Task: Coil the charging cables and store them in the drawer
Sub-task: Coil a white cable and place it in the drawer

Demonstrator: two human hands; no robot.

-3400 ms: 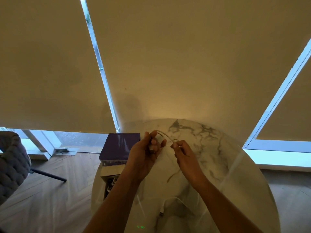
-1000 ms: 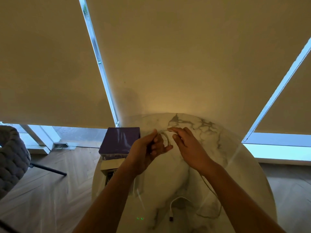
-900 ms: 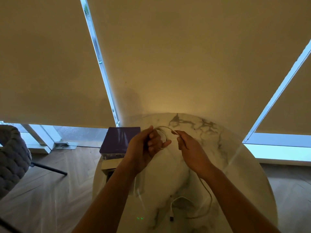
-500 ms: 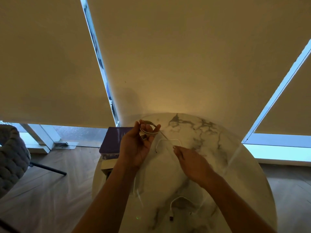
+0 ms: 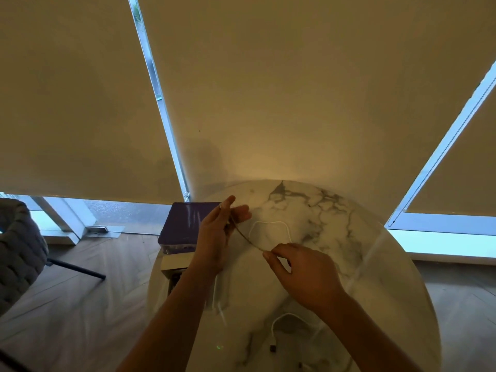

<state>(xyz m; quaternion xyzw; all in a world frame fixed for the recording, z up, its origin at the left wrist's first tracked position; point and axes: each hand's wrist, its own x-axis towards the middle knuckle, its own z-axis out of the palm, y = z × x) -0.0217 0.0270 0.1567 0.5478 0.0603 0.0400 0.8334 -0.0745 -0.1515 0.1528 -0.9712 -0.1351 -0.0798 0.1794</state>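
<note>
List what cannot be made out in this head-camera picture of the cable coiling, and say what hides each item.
- Coil in the left hand: palm and fingers cover it, so the loop count is unreadable.
- Cable end in the right hand: pinched out of sight.
- Second cable on the table: its run is cut off by the bottom edge.
- Drawer under the purple box: hidden behind the left forearm.

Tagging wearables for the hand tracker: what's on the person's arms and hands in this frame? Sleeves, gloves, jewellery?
Both forearms are bare to the bottom edge of the picture: no sleeves, gloves, watch or wristband show. The left hand wears a thin ring, seen as a small glint on one finger near its tip. The right hand shows no jewellery from this angle.
</note>
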